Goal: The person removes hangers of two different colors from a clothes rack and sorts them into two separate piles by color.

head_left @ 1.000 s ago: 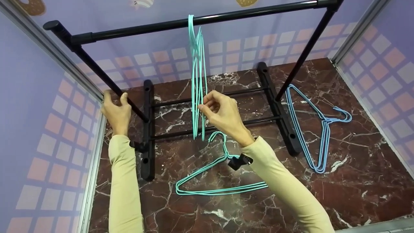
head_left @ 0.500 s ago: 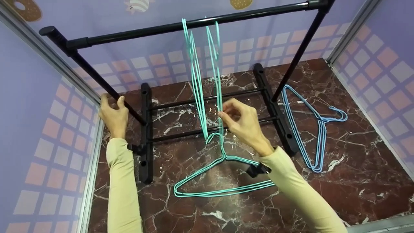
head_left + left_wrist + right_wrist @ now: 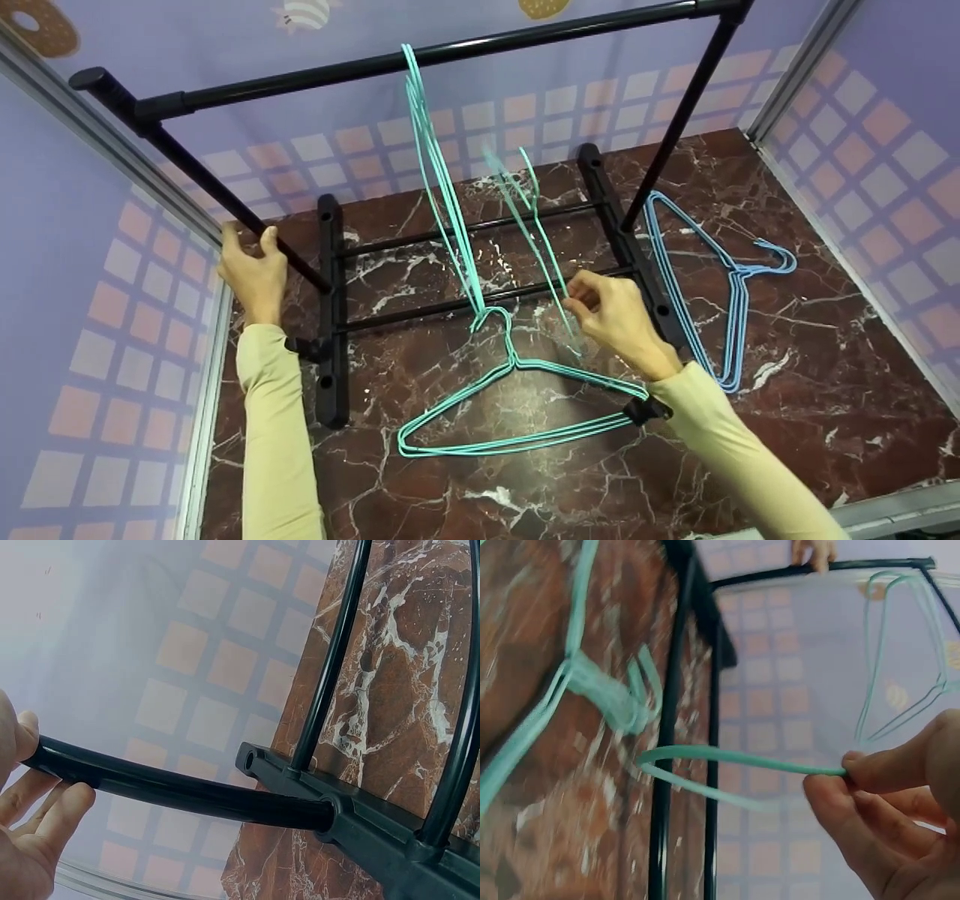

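In the head view my right hand point(image 3: 613, 319) pinches a thin green wire hanger point(image 3: 551, 256) between thumb and fingertips. That hanger tilts in the air below the top rail point(image 3: 480, 49), its hook off the rail and partly blurred. The right wrist view shows the thumb point(image 3: 892, 765) and index finger meeting on the hanger's wire point(image 3: 757, 760). My left hand point(image 3: 255, 279) grips the black rack's left post point(image 3: 201, 184), fingers curled around it in the left wrist view. Several green hangers point(image 3: 450, 202) hang together from the rail, left of the held one.
More green hangers point(image 3: 513, 358) lie stacked on the dark marbled floor point(image 3: 495, 495) in front of the rack. A stack of blue hangers point(image 3: 739, 281) rests right of the rack's right foot point(image 3: 626, 232). Patterned purple walls point(image 3: 82, 285) enclose the left, back and right.
My right hand has drawn a green hanger away from the hanging bunch, rightward along the rail, then down off it. The left hand keeps its grip on the post while the view shifts slightly.
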Demonstrator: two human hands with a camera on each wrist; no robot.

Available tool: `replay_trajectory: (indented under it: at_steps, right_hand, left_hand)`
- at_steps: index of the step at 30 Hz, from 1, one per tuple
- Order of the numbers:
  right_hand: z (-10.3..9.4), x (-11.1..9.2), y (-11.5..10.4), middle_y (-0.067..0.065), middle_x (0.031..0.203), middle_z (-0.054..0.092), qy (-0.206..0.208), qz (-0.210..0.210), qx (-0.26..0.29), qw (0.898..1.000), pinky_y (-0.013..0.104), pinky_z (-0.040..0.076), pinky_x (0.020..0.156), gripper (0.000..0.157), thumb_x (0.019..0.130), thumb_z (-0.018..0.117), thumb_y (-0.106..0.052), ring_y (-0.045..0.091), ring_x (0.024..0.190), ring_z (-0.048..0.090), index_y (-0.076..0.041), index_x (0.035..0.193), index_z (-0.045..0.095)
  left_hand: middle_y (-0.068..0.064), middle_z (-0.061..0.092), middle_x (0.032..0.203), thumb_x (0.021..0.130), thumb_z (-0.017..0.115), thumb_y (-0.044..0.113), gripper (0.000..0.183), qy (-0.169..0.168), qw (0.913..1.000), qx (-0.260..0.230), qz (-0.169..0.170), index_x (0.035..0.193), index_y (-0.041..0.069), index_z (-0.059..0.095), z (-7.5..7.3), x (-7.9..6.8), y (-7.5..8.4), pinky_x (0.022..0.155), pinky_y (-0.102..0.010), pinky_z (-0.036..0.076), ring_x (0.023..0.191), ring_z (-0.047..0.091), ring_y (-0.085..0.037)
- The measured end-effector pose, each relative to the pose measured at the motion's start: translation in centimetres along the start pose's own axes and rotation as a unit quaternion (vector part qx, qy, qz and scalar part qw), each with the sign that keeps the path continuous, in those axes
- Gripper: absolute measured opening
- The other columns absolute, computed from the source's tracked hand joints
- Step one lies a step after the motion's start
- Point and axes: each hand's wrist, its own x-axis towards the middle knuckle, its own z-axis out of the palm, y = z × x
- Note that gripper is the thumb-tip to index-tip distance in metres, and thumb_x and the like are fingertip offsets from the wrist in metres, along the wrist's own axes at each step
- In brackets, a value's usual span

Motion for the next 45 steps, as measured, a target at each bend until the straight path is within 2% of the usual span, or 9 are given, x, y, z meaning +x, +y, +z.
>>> replay_trajectory:
  at_steps: [8, 17, 22, 24, 27, 33, 38, 45]
  right_hand:
    - [-0.7, -0.6, 2.1, 0.006, 0.073, 0.074, -0.008, 0.002, -0.057, 0.998, 0.043, 0.057, 0.068, 0.008, 0.082, 0.076, 0.001, 0.02, 0.063, 0.07, -0.004, 0.08, 0.07]
    - [-1.3, -1.2, 3.3, 0.005, 0.071, 0.074, -0.027, 0.003, -0.075, 0.997, 0.048, 0.056, 0.07, 0.009, 0.08, 0.072, 0.001, 0.02, 0.063, 0.07, -0.008, 0.08, 0.071]
    - [-1.9, -1.7, 4.3, 0.008, 0.072, 0.074, -0.057, 0.003, -0.07, 0.996, 0.046, 0.057, 0.066, 0.009, 0.079, 0.072, 0.002, 0.023, 0.064, 0.07, -0.006, 0.082, 0.072]
    - [-2.0, -2.0, 4.7, 0.008, 0.071, 0.073, -0.067, 0.001, -0.068, 0.995, 0.044, 0.057, 0.065, 0.009, 0.079, 0.071, 0.003, 0.021, 0.064, 0.069, -0.005, 0.082, 0.072]
    - [-2.0, -2.3, 5.1, 0.006, 0.07, 0.073, -0.082, 0.0, -0.062, 0.995, 0.042, 0.057, 0.063, 0.011, 0.078, 0.07, 0.004, 0.019, 0.063, 0.068, -0.006, 0.082, 0.073]
    - [-1.6, -2.6, 5.6, 0.007, 0.071, 0.074, -0.132, 0.004, -0.044, 0.99, 0.041, 0.056, 0.064, 0.009, 0.08, 0.069, 0.001, 0.018, 0.063, 0.068, -0.005, 0.084, 0.073]
    - [-1.4, -2.6, 6.0, 0.005, 0.073, 0.073, -0.178, 0.01, -0.021, 0.984, 0.036, 0.056, 0.064, 0.006, 0.084, 0.071, -0.001, 0.018, 0.066, 0.068, -0.006, 0.086, 0.074]
    - [-0.9, -2.9, 6.5, 0.009, 0.079, 0.076, -0.258, -0.031, 0.025, 0.965, 0.024, 0.053, 0.058, 0.009, 0.085, 0.072, 0.001, 0.012, 0.063, 0.066, -0.005, 0.091, 0.075]
  left_hand:
    - [-0.02, 0.071, 0.106, 0.096, 0.066, 0.018, 0.03, 0.007, 0.9999, 0.008, -0.001, 0.119, 0.0, 0.06, 0.0, 0.0, -0.1, 0.093, -0.04, 0.049, 0.093, 0.064, -0.03]
    - [-0.016, 0.068, 0.102, 0.095, 0.066, 0.017, 0.03, 0.013, 0.9999, 0.006, 0.002, 0.119, 0.0, 0.06, 0.1, -0.1, 0.1, 0.093, -0.039, 0.047, 0.093, 0.063, -0.029]
    - [-0.015, 0.067, 0.099, 0.095, 0.067, 0.018, 0.031, 0.018, 0.9998, 0.008, 0.007, 0.12, 0.0, 0.06, 0.1, -0.1, 0.1, 0.092, -0.039, 0.048, 0.09, 0.062, -0.025]
    - [-0.013, 0.068, 0.098, 0.095, 0.067, 0.017, 0.031, 0.02, 0.9997, 0.008, 0.01, 0.119, 0.0, 0.061, 0.1, -0.1, 0.1, 0.09, -0.038, 0.049, 0.086, 0.061, -0.02]
    - [-0.012, 0.068, 0.097, 0.095, 0.066, 0.018, 0.03, 0.017, 0.9998, 0.009, 0.008, 0.119, 0.0, 0.06, 0.1, -0.1, 0.1, 0.091, -0.037, 0.049, 0.086, 0.062, -0.02]
    - [-0.014, 0.068, 0.098, 0.096, 0.066, 0.018, 0.031, 0.013, 0.9999, 0.004, 0.006, 0.121, 0.001, 0.06, 0.2, -0.1, 0.0, 0.091, -0.038, 0.048, 0.093, 0.065, -0.029]
    - [-0.017, 0.069, 0.099, 0.096, 0.066, 0.018, 0.031, 0.014, 0.9999, 0.006, 0.009, 0.121, 0.0, 0.061, 0.2, -0.1, 0.0, 0.089, -0.037, 0.049, 0.092, 0.065, -0.03]
    - [-0.018, 0.069, 0.102, 0.096, 0.065, 0.018, 0.03, 0.009, 0.9999, 0.01, 0.002, 0.12, 0.001, 0.06, 0.1, -0.1, 0.1, 0.09, -0.039, 0.049, 0.092, 0.064, -0.03]
